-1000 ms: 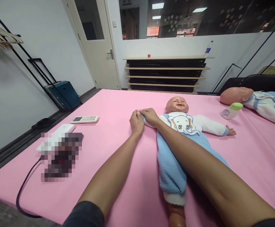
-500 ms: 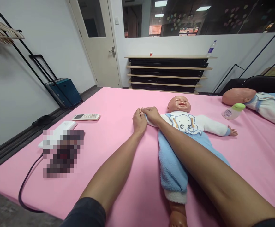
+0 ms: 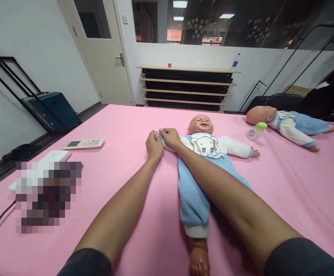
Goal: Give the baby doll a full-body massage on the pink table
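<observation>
The doll (image 3: pixel 194 188) is laid face-up on the pink-covered counter (image 3: pixel 155 218), its sleeved arm (image 3: pixel 186 142) clasped near the end by the left hand (image 3: pixel 154 145) and right hand (image 3: pixel 170 138), close together; under too hard a pull, the doll could be dragged.

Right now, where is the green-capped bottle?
In the head view, the green-capped bottle is right of centre on the pink sheet, between the farther doll's head and the nearer doll's free arm.
</observation>
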### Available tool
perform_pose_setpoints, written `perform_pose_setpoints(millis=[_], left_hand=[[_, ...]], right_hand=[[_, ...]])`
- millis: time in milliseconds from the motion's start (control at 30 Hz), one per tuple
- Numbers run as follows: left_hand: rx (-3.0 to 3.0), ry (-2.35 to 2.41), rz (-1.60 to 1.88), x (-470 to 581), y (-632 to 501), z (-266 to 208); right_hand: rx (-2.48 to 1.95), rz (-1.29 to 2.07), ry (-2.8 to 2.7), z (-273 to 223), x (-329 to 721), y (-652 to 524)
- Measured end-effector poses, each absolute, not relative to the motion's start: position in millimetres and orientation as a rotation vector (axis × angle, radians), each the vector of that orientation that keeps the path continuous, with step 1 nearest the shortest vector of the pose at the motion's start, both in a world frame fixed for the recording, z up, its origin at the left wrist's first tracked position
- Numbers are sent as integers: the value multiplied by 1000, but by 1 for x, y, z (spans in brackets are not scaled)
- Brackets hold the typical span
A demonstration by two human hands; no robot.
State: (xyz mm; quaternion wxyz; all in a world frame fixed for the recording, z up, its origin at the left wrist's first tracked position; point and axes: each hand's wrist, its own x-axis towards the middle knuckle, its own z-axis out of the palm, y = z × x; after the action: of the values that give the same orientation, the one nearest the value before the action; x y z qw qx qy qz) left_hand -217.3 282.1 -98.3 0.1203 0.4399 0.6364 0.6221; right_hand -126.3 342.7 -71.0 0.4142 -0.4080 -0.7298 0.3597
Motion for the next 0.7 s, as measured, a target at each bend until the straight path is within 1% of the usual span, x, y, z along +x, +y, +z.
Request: perform_pose_setpoints(millis=[100,200,300,400,467,533,700], left_hand=[[1291,1963,1765,-222,286,-100],[1298,2078,1704,-227,291,-104],[1301,2160,1646,-232,295,-109],[1328,2206,1604,-235,294,-112],[1316,2224,1577,-236,292,-109],[1276,2230,1547,-234,286,-104],[1300,2230,1466,-220,253,-91]], right_hand=[[-1054,743,-1811,-54,-115,326],[-1026,589,-1868,-30,-92,281],[-994,520,-1942,-4,-55,204],[-926,534,-2019,12,-12,114],[-896,535,-2074,10,14,60],[-852,495,-2154,-4,33,20],[-911,279,-2282,-47,55,-16]])
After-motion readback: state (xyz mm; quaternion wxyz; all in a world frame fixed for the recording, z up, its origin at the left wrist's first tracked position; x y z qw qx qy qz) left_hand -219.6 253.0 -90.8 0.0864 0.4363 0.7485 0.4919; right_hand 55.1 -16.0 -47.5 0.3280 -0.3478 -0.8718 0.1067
